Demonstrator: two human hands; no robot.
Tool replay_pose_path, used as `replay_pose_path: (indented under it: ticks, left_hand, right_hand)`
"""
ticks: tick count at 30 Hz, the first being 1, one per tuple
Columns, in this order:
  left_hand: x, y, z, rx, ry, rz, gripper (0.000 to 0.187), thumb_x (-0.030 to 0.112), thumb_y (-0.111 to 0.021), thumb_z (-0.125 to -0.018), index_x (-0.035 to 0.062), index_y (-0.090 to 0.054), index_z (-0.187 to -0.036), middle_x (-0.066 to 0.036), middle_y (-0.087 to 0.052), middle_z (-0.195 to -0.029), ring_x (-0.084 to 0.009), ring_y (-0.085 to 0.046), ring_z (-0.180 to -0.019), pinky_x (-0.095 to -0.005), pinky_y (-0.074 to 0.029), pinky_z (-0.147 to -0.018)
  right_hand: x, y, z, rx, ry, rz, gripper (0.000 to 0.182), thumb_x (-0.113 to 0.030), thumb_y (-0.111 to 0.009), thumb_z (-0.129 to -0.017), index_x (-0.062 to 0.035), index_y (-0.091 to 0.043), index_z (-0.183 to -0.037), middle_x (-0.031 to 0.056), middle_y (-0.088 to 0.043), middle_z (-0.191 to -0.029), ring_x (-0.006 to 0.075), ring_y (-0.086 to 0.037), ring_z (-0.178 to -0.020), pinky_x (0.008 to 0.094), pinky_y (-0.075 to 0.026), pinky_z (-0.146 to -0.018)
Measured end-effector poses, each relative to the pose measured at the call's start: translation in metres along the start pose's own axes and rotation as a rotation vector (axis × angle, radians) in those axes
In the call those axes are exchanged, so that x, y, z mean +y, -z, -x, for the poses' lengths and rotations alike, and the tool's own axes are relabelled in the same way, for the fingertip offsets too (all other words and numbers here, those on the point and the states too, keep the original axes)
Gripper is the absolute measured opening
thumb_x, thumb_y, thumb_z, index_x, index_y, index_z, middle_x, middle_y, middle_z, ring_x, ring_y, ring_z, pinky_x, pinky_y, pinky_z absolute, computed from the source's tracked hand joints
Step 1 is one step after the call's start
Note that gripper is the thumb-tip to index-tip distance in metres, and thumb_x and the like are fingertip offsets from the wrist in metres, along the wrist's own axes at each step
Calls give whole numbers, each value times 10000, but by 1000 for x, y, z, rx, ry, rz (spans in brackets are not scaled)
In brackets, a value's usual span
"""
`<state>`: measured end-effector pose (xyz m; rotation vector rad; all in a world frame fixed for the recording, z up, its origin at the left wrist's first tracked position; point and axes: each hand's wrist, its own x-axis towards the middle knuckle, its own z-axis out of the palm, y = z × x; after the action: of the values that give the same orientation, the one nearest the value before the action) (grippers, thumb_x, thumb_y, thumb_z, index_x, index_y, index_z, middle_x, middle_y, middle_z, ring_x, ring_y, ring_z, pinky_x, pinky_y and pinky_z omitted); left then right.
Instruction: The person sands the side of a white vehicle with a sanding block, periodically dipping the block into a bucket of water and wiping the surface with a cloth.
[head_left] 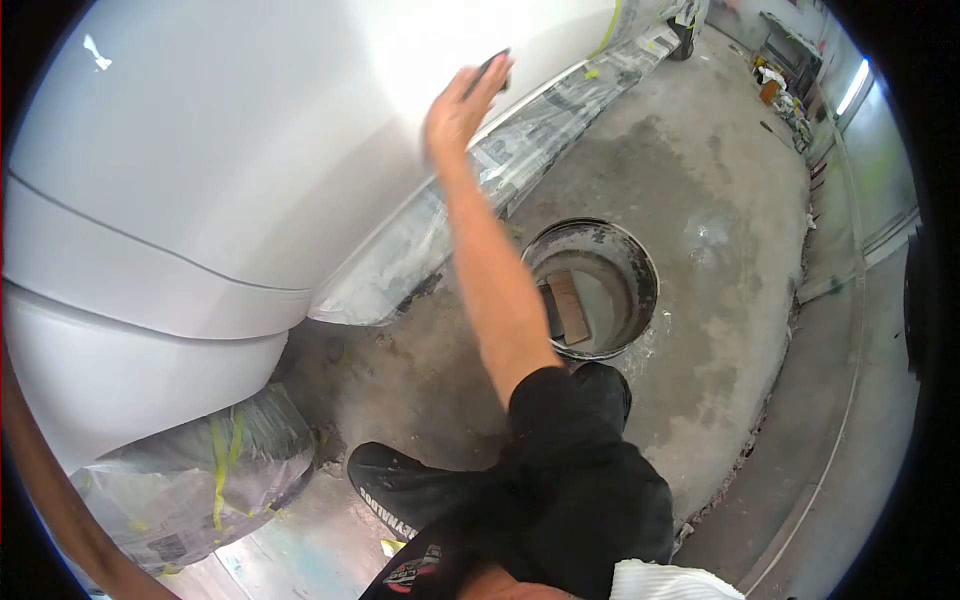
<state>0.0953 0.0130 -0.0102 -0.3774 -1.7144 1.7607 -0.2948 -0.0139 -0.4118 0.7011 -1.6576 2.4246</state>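
Note:
My right hand [462,112] reaches forward against the white car body panel [270,130], its fingers closed around a dark flat sanding pad [487,74]. Most of the pad is hidden by the hand, and the hand is slightly blurred. Below the panel, the lower edge is covered with masking paper and plastic [540,135]. What looks like my left forearm [50,490] runs along the left edge of the view; the left hand itself lies outside it.
On the wet concrete floor [700,330] stands a round bucket [640,250] with cloudy water and a brown block [568,305] inside. Plastic with yellow tape wraps the wheel [210,480]. A wall [850,400] runs along the right; clutter [780,85] lies at the far right.

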Motion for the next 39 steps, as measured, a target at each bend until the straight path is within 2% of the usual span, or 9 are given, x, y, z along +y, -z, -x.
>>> replay_pose_path:
  ticks: [7,9,11,15,23,30,35,38,39]
  left_hand:
    - [5,-9,5,111,97,-65,222,341,-728,-900,127,-683,-861,-69,-694,-943,-236,-628,-952,-494,-409,-930]
    - [70,30,-57,-186,964,246,159,212,-720,-893,102,-654,-989,-85,-671,-1076,-218,-602,-1090,-418,-455,-981]
    - [103,50,-63,-307,1213,353,186,148,-728,-877,96,-641,-1032,-92,-658,-1152,-218,-583,-1175,-394,-467,-1026]
    - [109,12,-12,-172,573,-10,181,142,-770,-831,117,-642,-956,-92,-649,-1183,-259,-554,-1231,-459,-410,-1098]
    - [221,-43,-48,-36,236,128,178,335,-723,-892,164,-711,-843,-62,-704,-960,-259,-612,-973,-530,-399,-903]
    - [309,-115,-100,-303,297,277,152,339,-717,-905,190,-722,-935,-82,-680,-1141,-306,-580,-1126,-607,-324,-1050]
    - [310,-112,-94,-578,365,244,475,226,-772,-862,296,-633,-1311,35,-582,-1418,-195,-477,-1375,-431,-373,-1170]
    - [303,-113,-90,-583,296,313,480,189,-816,-801,242,-667,-1254,-4,-597,-1388,-197,-510,-1342,-454,-395,-1148]
    - [297,-114,-83,-602,284,361,475,186,-814,-803,246,-668,-1251,-4,-589,-1395,-204,-501,-1349,-472,-374,-1157]
  right_hand:
    - [-45,21,267,-555,428,-39,738,-337,-456,-1020,-71,-95,-1606,203,-64,-1667,416,-63,-1531,612,-31,-1197]
    - [-33,54,255,-712,551,68,724,-317,-467,-1018,-76,-118,-1605,197,-101,-1664,409,-119,-1527,617,-66,-1194]
    - [-23,102,216,-962,735,393,674,-267,-488,-1013,-74,-194,-1588,160,-164,-1659,350,-190,-1523,599,-118,-1197]
    - [28,216,134,-1154,685,954,580,-278,-406,-1044,-96,-247,-1571,98,-159,-1667,274,-176,-1531,564,-151,-1218]
    - [115,377,56,-1357,524,1454,504,-275,-440,-1021,-43,-428,-1467,143,-382,-1570,290,-372,-1442,508,-293,-1179]
    - [271,406,55,-2001,816,1679,516,-272,-410,-1018,-127,-409,-1512,76,-387,-1582,228,-358,-1452,502,-198,-1201]
    - [383,442,31,-2325,679,1645,599,-422,-437,-1012,-202,-338,-1561,-40,-269,-1643,213,-195,-1525,517,-73,-1234]
    - [480,476,30,-2176,1492,1989,624,-445,-384,-1030,-217,-240,-1593,-55,-167,-1671,213,-124,-1540,507,-5,-1241]
    - [489,490,27,-1980,2083,2135,628,-448,-375,-1033,-214,-230,-1597,-57,-153,-1675,213,-111,-1543,501,12,-1242]
